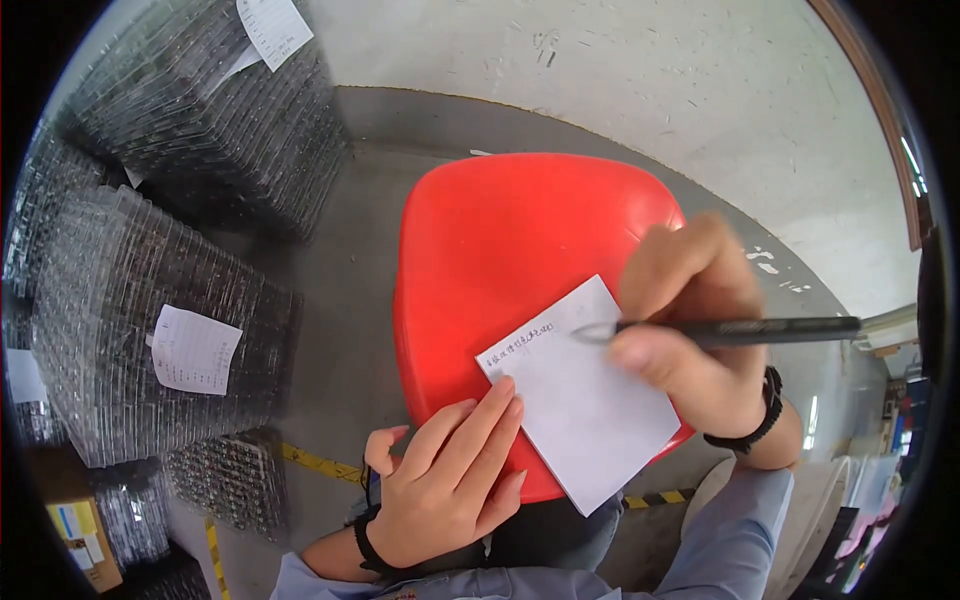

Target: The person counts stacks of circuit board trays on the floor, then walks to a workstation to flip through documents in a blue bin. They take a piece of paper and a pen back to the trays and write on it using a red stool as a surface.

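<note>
A white notepad [600, 420] lies slanted on the seat of a red plastic chair [530, 230], with one line of handwriting along its upper edge. Closed in a pinch, my right hand [695, 310] grips a black pen [770, 330] above the pad. The pen's tip is blurred near the end of the written line, and I cannot tell whether it touches the paper. My left hand [450, 480] lies open, its fingertips at the pad's left edge and the rest over the front of the seat. Dark bands circle both wrists.
Tall stacks of clear plastic trays [150, 330] rise at the left, with paper slips [195, 350] attached. A tray of small parts [228, 480] sits beside yellow floor tape [320, 463]. Behind the chair stands a scuffed pale wall [620, 60]. A cardboard box [85, 540] is at lower left.
</note>
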A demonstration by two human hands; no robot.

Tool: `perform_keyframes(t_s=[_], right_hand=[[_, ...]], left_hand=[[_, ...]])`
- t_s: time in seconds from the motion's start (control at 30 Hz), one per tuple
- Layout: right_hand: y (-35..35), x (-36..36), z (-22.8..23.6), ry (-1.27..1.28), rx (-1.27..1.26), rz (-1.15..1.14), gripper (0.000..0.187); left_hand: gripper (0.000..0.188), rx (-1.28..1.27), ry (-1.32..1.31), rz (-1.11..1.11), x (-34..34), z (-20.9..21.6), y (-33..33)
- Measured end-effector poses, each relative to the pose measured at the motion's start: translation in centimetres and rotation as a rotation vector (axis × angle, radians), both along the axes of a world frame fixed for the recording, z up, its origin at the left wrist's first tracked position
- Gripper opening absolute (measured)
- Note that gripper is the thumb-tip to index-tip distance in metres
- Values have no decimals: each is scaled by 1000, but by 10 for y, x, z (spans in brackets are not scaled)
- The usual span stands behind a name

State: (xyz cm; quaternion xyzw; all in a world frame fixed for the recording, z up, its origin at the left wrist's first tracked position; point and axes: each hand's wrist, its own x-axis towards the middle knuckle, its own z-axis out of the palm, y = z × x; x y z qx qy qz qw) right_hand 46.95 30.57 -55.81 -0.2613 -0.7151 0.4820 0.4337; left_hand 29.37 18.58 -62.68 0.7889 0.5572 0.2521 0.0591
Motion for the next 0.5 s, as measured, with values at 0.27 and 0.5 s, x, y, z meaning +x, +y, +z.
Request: perform_keyframes(t_s=[0.27,0.5], right_hand=[[-5,-9,-30,-211,-338,91,25],[-5,-6,-33,-146,-184,7,25]], left_hand=[[42,-7,-43,-43,0,-2,4],[47,25,-64,-112,-5,-6,8]])
